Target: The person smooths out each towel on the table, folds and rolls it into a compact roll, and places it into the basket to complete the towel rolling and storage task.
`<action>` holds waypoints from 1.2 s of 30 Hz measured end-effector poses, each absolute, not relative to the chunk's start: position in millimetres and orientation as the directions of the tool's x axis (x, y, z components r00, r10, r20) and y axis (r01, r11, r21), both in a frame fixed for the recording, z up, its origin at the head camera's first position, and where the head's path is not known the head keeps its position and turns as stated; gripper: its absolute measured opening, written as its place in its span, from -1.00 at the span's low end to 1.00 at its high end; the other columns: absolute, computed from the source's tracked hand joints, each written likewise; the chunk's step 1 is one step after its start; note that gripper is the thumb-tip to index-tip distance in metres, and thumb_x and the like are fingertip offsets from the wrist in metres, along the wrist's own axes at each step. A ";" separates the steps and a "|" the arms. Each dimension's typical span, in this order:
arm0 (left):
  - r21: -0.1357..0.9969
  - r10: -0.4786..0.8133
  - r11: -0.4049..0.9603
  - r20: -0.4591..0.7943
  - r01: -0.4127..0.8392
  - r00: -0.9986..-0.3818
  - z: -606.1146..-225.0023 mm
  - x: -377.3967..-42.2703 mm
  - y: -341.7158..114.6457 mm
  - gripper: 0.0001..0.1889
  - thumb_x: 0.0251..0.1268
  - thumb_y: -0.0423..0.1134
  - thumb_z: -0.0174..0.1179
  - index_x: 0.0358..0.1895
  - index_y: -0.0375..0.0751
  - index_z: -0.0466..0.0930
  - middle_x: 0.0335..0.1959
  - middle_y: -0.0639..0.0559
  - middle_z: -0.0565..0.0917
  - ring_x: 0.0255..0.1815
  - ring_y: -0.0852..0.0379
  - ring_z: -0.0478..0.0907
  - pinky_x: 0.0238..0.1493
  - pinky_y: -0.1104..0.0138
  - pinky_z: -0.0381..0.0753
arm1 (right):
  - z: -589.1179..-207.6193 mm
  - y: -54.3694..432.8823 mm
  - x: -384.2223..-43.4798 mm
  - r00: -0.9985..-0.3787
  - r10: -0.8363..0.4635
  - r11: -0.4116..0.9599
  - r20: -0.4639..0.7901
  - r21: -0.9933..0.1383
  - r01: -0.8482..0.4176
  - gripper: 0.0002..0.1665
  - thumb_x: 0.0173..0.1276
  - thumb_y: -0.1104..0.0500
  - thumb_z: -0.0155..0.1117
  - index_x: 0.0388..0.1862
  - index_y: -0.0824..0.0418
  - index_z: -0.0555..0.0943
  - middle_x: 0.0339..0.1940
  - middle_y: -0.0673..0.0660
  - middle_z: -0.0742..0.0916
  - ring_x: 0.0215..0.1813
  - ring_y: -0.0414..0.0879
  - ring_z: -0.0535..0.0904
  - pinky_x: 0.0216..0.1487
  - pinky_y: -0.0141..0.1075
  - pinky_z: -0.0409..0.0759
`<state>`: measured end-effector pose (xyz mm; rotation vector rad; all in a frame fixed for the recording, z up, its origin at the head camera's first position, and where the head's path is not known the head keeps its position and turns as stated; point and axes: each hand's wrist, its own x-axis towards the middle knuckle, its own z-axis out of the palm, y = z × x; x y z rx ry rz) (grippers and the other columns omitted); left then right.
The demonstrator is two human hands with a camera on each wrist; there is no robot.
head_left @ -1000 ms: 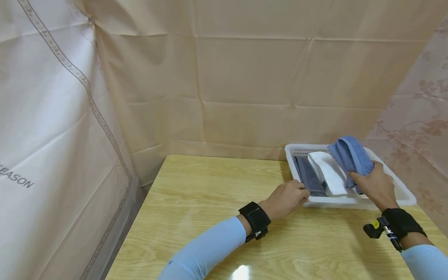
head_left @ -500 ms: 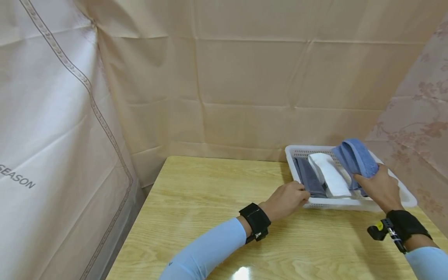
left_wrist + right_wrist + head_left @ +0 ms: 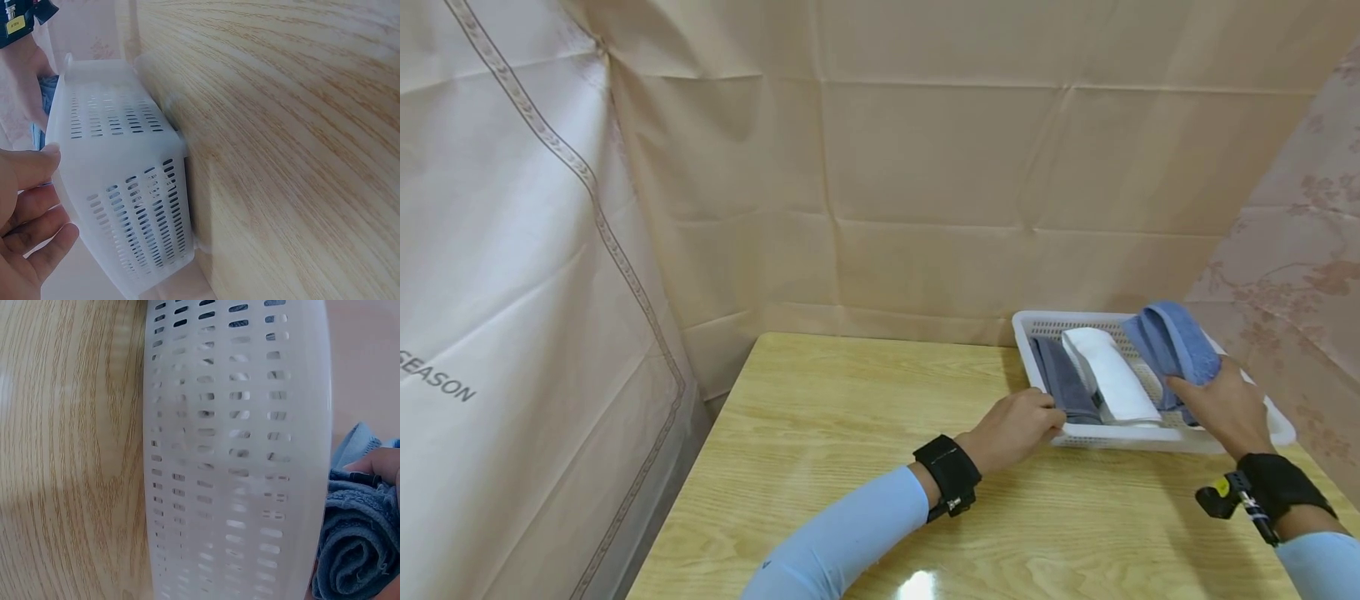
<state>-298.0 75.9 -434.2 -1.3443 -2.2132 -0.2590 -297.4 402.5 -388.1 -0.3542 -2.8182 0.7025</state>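
A white perforated plastic basket [image 3: 1138, 438] stands at the table's back right. My left hand [image 3: 1011, 427] grips its front left corner; in the left wrist view the thumb [image 3: 31, 167] lies on the rim. My right hand [image 3: 1228, 407] holds a rolled blue towel [image 3: 1176, 343] tilted over the basket's right part, its lower end down inside. The towel's spiral end shows in the right wrist view beyond the basket wall [image 3: 231, 444]. Inside the basket, a folded dark grey towel [image 3: 1062, 377] lies at the left, with a folded white towel [image 3: 1108, 375] beside it.
The basket rests on a light wood-grain table [image 3: 850, 392]. A beige cloth [image 3: 917, 183] hangs behind the table, a pale cloth [image 3: 512, 292] at the left and a floral one [image 3: 1307, 275] at the right.
My right hand has moved right and slightly down with the blue towel, leaving a wider gap beside the white towel. My left hand has stayed at the basket corner.
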 end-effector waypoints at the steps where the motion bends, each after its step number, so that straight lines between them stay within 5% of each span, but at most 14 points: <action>1: -0.108 0.766 0.484 0.532 0.868 -0.361 -433.8 -297.9 75.7 -0.91 0.48 -0.12 0.29 -0.22 0.07 0.77 -0.31 0.20 0.63 -0.22 0.30 0.55 -0.15 0.63 0.43 | -388.1 403.1 -297.4 -0.949 0.277 0.860 0.151 -0.480 0.174 0.20 0.47 -0.21 0.17 0.50 0.72 -0.10 0.23 0.83 0.32 0.16 0.71 0.34 -0.02 0.44 0.48; 36: -0.126 0.772 0.490 0.522 0.863 -0.362 -433.2 -297.8 75.9 -0.89 0.49 -0.09 0.28 -0.22 0.06 0.77 -0.33 0.22 0.63 -0.27 0.32 0.51 -0.19 0.63 0.40 | -397.2 413.9 -301.1 -0.956 0.272 0.881 0.115 -0.429 0.199 0.26 0.43 -0.21 0.23 0.44 0.80 -0.13 0.18 0.88 0.29 0.13 0.75 0.32 -0.06 0.43 0.48</action>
